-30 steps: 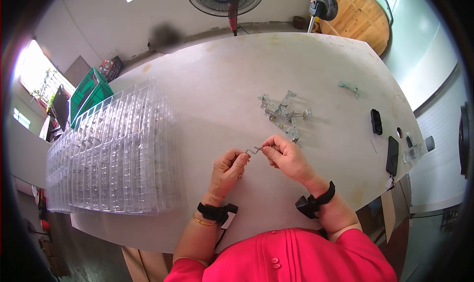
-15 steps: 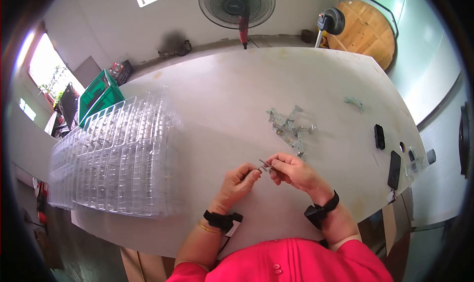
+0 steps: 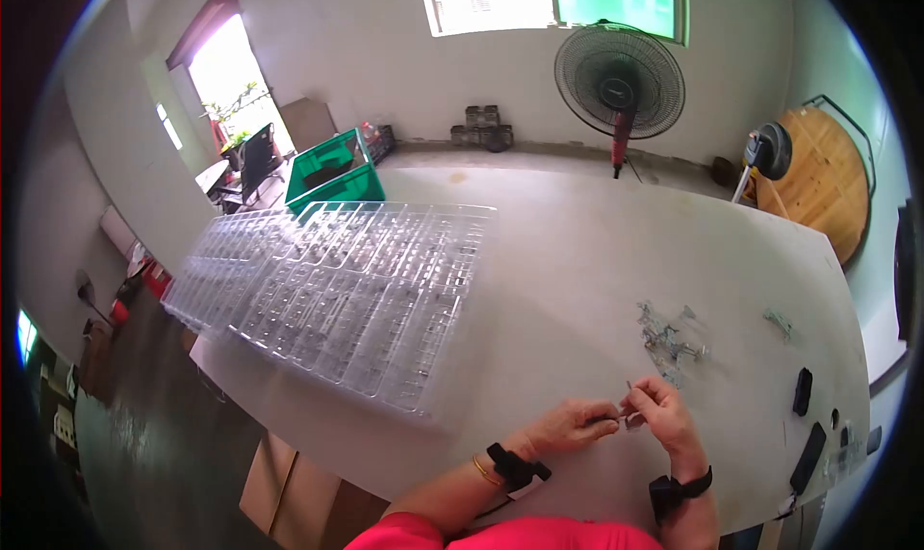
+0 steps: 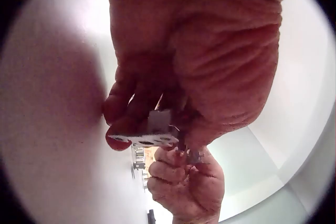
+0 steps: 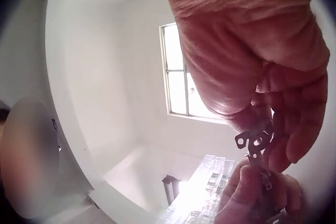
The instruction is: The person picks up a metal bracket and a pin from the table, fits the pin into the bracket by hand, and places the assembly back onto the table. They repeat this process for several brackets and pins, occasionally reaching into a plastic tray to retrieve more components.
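Both hands meet over the near edge of the white table (image 3: 577, 261). My left hand (image 3: 576, 423) pinches one end of a small metal bracket (image 3: 628, 415), and my right hand (image 3: 659, 410) pinches the other end. In the left wrist view the bracket (image 4: 148, 136) is a flat strip with holes, gripped between thumb and fingers. The right wrist view shows the bracket (image 5: 253, 142) held upright at the fingertips. A loose pile of similar metal parts (image 3: 666, 338) lies just beyond the hands.
Clear plastic trays (image 3: 337, 281) cover the table's left half. One stray metal part (image 3: 778, 321) and several black devices (image 3: 804, 425) lie at the right. A green crate (image 3: 335, 170), a standing fan (image 3: 618, 83) and a wooden disc (image 3: 818, 184) stand behind.
The head view has lifted and turned left, so the hands now sit lower in frame. Both hands keep hold of the bracket, which has turned more upright.
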Tool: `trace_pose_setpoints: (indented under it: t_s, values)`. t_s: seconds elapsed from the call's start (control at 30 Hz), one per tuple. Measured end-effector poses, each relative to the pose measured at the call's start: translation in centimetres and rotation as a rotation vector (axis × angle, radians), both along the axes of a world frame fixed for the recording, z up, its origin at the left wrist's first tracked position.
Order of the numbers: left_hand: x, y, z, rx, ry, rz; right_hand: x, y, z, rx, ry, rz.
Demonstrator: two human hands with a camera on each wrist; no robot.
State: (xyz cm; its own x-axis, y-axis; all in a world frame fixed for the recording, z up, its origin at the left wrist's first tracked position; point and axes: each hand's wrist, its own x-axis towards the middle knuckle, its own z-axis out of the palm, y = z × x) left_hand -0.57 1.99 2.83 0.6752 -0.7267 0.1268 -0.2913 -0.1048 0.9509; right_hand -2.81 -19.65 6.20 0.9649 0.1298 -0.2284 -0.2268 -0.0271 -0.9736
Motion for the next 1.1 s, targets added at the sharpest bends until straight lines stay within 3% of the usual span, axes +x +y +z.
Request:
trace_pose_setpoints:
  t_s: [0.13,0.2,0.3,0.47,0.67,0.73,1.1]
  values:
    - [0.2,0.0,-0.6,-0.173,0.136,0.08,0.3,0.0,-1.1,0.04,-0.132,-0.075]
    - [0.6,-0.1,-1.1,-0.398,0.207,0.167,0.1,0.2,-1.0,0.149,-0.038,-0.058]
    - [0.7,0.0,-0.9,-0.537,0.233,0.217,-0.3,1.1,-1.3,0.196,0.046,0.039]
    - [0.9,-0.1,-2.1,-0.499,0.172,0.31,-0.7,2.7,-0.7,0.243,0.034,0.104]
    - [0.8,-0.3,-2.2,-0.439,0.085,0.355,-0.2,2.1,-2.1,0.36,0.001,-0.052]
    - [0.7,0.0,-1.6,-0.399,0.066,0.355,0.0,2.1,-1.9,0.332,-0.113,-0.139]
    - [1.7,0.2,-1.6,-0.611,0.547,0.222,0.0,0.5,0.1,0.22,-0.359,-0.169]
